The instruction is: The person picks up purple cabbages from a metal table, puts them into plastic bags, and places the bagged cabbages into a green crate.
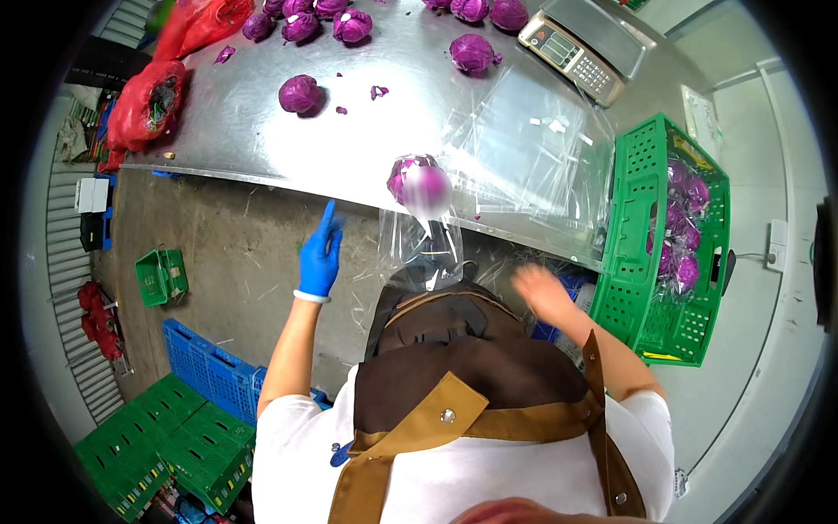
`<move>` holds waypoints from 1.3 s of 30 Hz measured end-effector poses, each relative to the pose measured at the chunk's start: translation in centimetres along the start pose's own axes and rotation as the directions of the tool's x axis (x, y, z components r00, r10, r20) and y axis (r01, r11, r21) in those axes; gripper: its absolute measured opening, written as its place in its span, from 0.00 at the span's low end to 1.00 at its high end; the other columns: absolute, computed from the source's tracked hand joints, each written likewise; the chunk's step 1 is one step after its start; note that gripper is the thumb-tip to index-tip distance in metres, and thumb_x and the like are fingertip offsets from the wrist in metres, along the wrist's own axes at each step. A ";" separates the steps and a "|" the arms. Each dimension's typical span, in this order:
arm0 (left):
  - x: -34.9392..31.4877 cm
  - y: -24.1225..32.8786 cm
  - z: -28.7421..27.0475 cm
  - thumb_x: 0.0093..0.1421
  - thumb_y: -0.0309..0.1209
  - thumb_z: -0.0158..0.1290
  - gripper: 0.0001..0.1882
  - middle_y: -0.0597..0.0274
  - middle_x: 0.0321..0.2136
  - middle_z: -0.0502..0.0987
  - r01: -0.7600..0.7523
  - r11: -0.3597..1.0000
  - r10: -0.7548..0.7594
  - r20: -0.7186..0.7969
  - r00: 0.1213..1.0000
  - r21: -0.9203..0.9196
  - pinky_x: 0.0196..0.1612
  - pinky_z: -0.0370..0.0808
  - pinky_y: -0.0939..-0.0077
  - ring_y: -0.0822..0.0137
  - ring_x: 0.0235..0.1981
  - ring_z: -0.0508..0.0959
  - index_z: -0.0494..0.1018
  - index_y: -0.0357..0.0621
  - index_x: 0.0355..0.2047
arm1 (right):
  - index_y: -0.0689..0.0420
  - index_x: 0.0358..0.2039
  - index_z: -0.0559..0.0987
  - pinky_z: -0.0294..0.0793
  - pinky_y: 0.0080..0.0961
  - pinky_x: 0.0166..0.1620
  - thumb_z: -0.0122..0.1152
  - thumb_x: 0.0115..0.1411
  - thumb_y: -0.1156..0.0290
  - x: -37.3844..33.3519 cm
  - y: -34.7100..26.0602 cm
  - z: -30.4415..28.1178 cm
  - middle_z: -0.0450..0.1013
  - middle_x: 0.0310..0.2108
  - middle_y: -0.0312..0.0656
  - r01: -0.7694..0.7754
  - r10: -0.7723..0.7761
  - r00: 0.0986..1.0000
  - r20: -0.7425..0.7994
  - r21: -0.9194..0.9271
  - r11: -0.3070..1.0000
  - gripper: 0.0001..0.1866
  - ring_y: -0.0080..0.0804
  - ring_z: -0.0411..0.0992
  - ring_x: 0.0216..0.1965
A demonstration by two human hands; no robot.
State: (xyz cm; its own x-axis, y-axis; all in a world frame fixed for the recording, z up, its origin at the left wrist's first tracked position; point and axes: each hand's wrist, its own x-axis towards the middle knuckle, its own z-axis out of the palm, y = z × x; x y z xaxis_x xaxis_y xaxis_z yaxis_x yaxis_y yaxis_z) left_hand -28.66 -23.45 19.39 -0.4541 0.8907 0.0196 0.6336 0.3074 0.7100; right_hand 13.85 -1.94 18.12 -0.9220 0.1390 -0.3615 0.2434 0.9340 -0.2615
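A red cabbage (405,181) in a clear plastic bag sits at the table's near edge. The loose end of the bag (415,249) hangs down over that edge in front of my apron. To its left, my left hand (320,258), in a blue glove, holds nothing, with its fingers stretched out toward the table. My bare right hand (539,293) is to the right of the bag and apart from it, just below the table edge. Its fingers are smeared by motion. A stack of flat clear bags (532,144) lies on the table right of the cabbage.
Several loose red cabbages (298,93) and leaf scraps lie on the metal table (236,113). A scale (572,59) stands at the far right. Red net sacks (147,103) are at the left. A green crate (635,214) on the right holds bagged cabbages (687,236).
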 end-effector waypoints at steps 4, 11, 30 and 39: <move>2.9 2.6 1.5 0.59 0.28 0.55 0.29 0.52 0.55 0.73 -0.479 0.777 0.396 0.275 0.876 0.409 0.56 0.70 0.65 0.54 0.54 0.74 0.65 0.46 0.62 | 0.52 0.56 0.72 0.58 0.39 0.65 0.60 0.51 0.74 12.7 -2.1 -7.1 0.66 0.58 0.42 0.171 -0.209 0.853 -0.479 -0.121 0.978 0.28 0.44 0.58 0.64; 6.5 -1.6 2.7 0.68 0.39 0.47 0.18 0.62 0.37 0.82 0.217 0.875 -0.043 0.377 0.925 -0.433 0.36 0.75 0.77 0.72 0.35 0.79 0.76 0.40 0.50 | 0.61 0.48 0.79 0.68 0.37 0.59 0.50 0.68 0.56 19.2 4.9 -4.5 0.78 0.46 0.46 0.130 0.026 0.989 -0.146 0.938 0.322 0.22 0.43 0.74 0.51; 11.9 -8.8 9.3 0.66 0.45 0.48 0.19 0.63 0.28 0.81 0.764 -0.070 -0.630 0.622 0.465 -0.642 0.23 0.74 0.79 0.71 0.25 0.80 0.77 0.42 0.43 | 0.48 0.58 0.69 0.66 0.50 0.58 0.73 0.40 0.55 29.4 -0.9 -8.5 0.58 0.62 0.42 0.015 0.066 0.945 -0.320 0.242 0.970 0.42 0.52 0.58 0.60; 17.8 -7.6 10.9 0.68 0.38 0.45 0.28 0.51 0.64 0.61 0.232 0.810 0.037 0.442 0.896 -0.538 0.66 0.56 0.67 0.58 0.65 0.62 0.58 0.39 0.65 | 0.51 0.62 0.64 0.69 0.43 0.57 0.75 0.37 0.51 30.8 2.4 -7.4 0.61 0.61 0.46 -0.037 0.238 0.928 -0.287 0.565 0.824 0.51 0.53 0.61 0.59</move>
State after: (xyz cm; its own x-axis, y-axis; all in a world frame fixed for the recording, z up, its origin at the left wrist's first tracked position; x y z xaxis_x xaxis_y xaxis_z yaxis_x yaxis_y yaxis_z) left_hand -34.70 -6.25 6.68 -0.1064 0.9577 -0.2675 0.0710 0.2756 0.9586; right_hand -16.22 7.01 12.95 -0.8839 0.4460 -0.1410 0.4050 0.5789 -0.7077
